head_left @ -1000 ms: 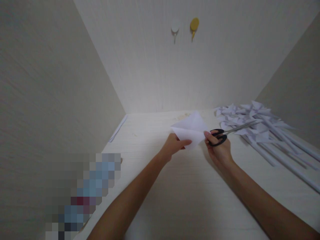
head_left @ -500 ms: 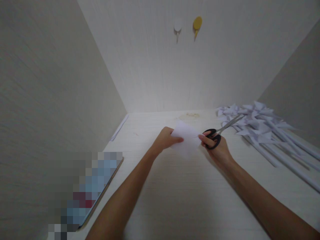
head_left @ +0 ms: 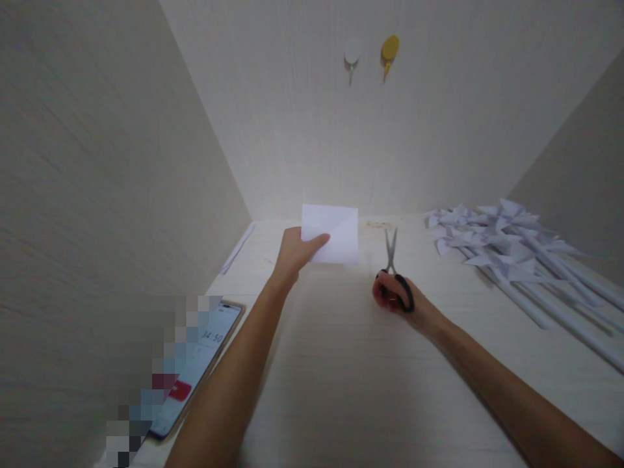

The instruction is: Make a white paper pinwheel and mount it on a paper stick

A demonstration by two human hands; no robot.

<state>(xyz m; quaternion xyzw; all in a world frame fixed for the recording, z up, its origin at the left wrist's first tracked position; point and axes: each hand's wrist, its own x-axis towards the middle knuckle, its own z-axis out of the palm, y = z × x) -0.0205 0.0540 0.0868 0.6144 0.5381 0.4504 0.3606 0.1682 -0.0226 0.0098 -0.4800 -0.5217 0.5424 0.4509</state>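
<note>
A white square of paper [head_left: 336,231] is raised above the table, pinched at its left edge by my left hand [head_left: 295,253] with the thumb flat across its front. Faint crease lines show on the paper. To the right of it, my right hand [head_left: 390,292] grips black-handled scissors [head_left: 391,250]. Their metal blades point away from me and stand slightly apart, with nothing between them. A gap separates the blades from the paper.
Several white paper pinwheels [head_left: 511,266] on rolled paper sticks lie piled at the right. A phone [head_left: 207,364], partly blurred out, rests at the left. A folded paper strip [head_left: 237,248] lies along the left wall. White [head_left: 351,55] and yellow hooks [head_left: 390,49] are on the back wall.
My left hand has moved left and up with the paper, now held flat to view. My right hand has let go of the paper's edge and turned the scissors' blades from rightward to forward.
</note>
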